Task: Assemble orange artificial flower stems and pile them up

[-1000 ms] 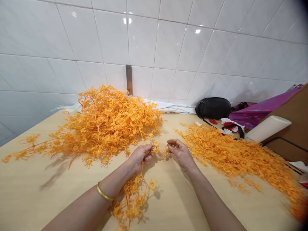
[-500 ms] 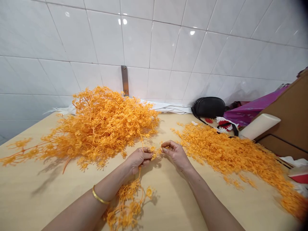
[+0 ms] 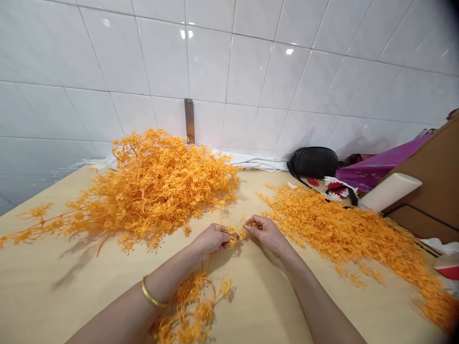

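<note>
My left hand (image 3: 214, 239) is closed around an orange artificial flower stem (image 3: 195, 306), whose blossoming lower part hangs down beside my forearm to the table. A small blossom end of it pokes out past my thumb. Facing it, my right hand (image 3: 264, 233) pinches a small orange plastic blossom (image 3: 245, 231) between thumb and fingertips, close to the stem's tip. Whether that blossom is joined to the stem cannot be made out. Behind my left hand lies a big heap of orange flower sprays (image 3: 161, 186). Loose orange blossoms (image 3: 344, 224) are piled to the right.
The pale wooden table (image 3: 118, 296) meets a white tiled wall. At the back right are a black pouch (image 3: 312, 161), red and white flowers (image 3: 333, 188), a cream roll (image 3: 392, 191), purple fabric (image 3: 380, 165) and a brown board (image 3: 426, 191). A metal bracket (image 3: 189, 120) is on the wall.
Both hands have shifted slightly right and down in the picture, partly because the view has moved. The left hand's grip has turned a little, and the hands remain close together.
</note>
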`<act>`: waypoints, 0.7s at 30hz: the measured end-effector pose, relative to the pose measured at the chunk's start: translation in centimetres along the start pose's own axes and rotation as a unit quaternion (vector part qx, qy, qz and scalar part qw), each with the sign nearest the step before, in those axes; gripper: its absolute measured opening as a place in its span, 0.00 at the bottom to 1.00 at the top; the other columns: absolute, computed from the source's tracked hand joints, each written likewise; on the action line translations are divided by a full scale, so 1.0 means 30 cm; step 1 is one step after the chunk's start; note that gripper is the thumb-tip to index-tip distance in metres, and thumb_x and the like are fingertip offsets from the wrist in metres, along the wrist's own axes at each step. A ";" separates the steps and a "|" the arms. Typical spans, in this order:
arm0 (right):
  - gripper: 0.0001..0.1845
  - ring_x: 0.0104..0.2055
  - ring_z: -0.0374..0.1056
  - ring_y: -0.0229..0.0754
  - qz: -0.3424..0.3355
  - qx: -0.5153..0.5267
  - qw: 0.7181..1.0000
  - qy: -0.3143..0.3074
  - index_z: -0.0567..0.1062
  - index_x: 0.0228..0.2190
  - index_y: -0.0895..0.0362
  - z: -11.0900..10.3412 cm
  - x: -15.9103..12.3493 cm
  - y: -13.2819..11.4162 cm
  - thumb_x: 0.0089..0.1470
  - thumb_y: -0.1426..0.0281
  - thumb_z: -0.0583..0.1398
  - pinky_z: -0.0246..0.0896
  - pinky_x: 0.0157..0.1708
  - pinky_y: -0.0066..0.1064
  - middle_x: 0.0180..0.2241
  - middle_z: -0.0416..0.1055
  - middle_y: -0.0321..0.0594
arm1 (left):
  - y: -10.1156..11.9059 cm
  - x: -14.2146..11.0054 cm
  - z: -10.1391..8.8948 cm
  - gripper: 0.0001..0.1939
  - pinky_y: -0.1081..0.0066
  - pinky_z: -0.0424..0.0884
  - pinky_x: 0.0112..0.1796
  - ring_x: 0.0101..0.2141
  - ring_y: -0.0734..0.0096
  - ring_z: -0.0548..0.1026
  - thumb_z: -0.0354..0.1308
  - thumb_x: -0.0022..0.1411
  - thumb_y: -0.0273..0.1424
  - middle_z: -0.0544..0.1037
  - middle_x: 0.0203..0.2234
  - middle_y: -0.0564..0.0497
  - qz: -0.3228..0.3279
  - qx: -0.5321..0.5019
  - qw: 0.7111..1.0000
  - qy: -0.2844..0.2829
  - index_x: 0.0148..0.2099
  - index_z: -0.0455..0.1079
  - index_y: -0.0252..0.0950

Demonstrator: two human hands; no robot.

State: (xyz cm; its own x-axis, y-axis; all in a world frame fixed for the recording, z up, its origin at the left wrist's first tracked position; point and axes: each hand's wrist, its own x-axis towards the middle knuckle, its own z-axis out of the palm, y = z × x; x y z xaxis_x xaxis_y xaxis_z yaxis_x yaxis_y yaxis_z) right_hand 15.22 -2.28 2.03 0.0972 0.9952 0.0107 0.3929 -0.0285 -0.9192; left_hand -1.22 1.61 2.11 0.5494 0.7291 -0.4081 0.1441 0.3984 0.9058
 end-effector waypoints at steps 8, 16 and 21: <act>0.15 0.18 0.49 0.31 0.027 0.071 0.997 -0.002 0.67 0.20 0.58 -0.022 0.012 0.025 0.38 0.58 0.61 0.42 0.19 0.24 0.16 0.57 0.30 | -0.008 0.012 -0.013 0.04 0.75 0.38 0.15 0.10 0.85 0.46 0.57 0.43 0.27 0.57 0.06 0.58 0.026 -0.057 0.998 -0.008 0.21 0.69 0.31; 0.17 0.17 0.46 0.31 -0.027 0.039 0.993 0.104 0.63 0.17 0.57 -0.003 0.027 0.032 0.43 0.57 0.57 0.40 0.18 0.25 0.13 0.51 0.28 | -0.003 0.011 -0.005 0.10 0.74 0.37 0.15 0.09 0.86 0.46 0.59 0.44 0.34 0.57 0.08 0.58 0.029 -0.007 0.999 -0.011 0.21 0.68 0.31; 0.17 0.17 0.46 0.32 -0.057 -0.052 0.973 0.216 0.63 0.16 0.57 -0.001 0.045 0.031 0.46 0.57 0.54 0.41 0.18 0.26 0.13 0.49 0.29 | -0.005 0.009 0.003 0.10 0.75 0.37 0.15 0.10 0.85 0.47 0.59 0.44 0.34 0.58 0.09 0.57 0.045 0.000 0.999 -0.006 0.20 0.67 0.32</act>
State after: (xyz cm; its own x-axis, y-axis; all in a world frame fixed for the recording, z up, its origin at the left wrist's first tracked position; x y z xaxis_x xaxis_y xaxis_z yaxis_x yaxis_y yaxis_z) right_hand 15.77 -0.96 1.20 0.4138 0.8612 0.2951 0.5123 0.0477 -0.8575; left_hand -1.03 1.70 1.89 0.5702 0.7548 -0.3243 0.0943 0.3320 0.9386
